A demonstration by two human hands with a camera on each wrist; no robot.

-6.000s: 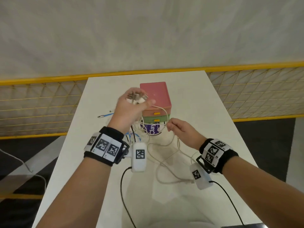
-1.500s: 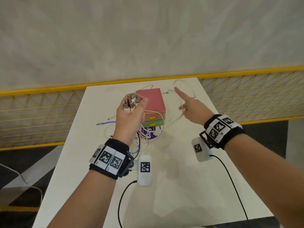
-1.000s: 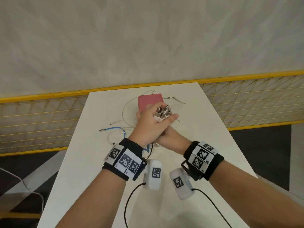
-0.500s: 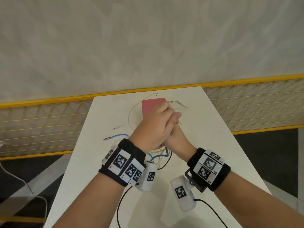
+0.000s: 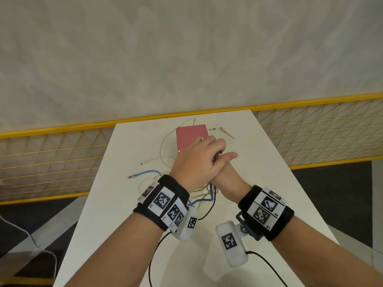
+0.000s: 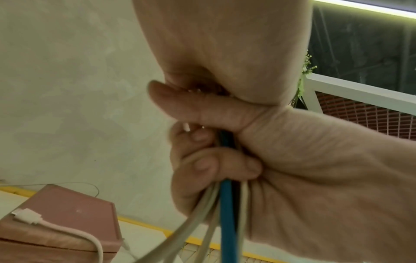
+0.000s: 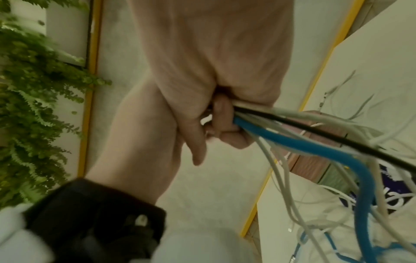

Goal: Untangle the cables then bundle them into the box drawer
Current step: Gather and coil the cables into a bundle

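— Blue (image 6: 225, 213), white and black: what is that bunch of thin cables (image 7: 292, 135) doing?

— It is gripped by both hands, which meet above the middle of the white bench (image 5: 116, 204). The left hand (image 5: 196, 164) lies over the right hand (image 5: 226, 181), and the two touch.

— How do the fingers stand?

— The left wrist view shows the left fingers (image 6: 216, 163) curled tightly round the strands, thumb pressed across the top. In the right wrist view the right fingers (image 7: 225, 131) are also curled on the bunch where it leaves the fist. The plug ends inside the fists are hidden.

— And the rest of the cables?

— They hang from the fists and spread in loose loops on the bench below the wrists. One blue cable end (image 5: 143, 174) trails toward the left edge, with a white plug (image 5: 145, 162) beside it. A white strand (image 5: 165, 139) arcs round the left side of the box, and another thin end (image 5: 221, 131) lies near the far edge, right of the box.

— Where is the box?

— The pink-topped plastic drawer box (image 5: 191, 135) stands near the far edge, just beyond the hands. A flat white plug on its cord (image 6: 29, 217) rests on the lid. A green drawer level (image 7: 333, 176) shows under the pink one; whether any drawer is open I cannot tell.
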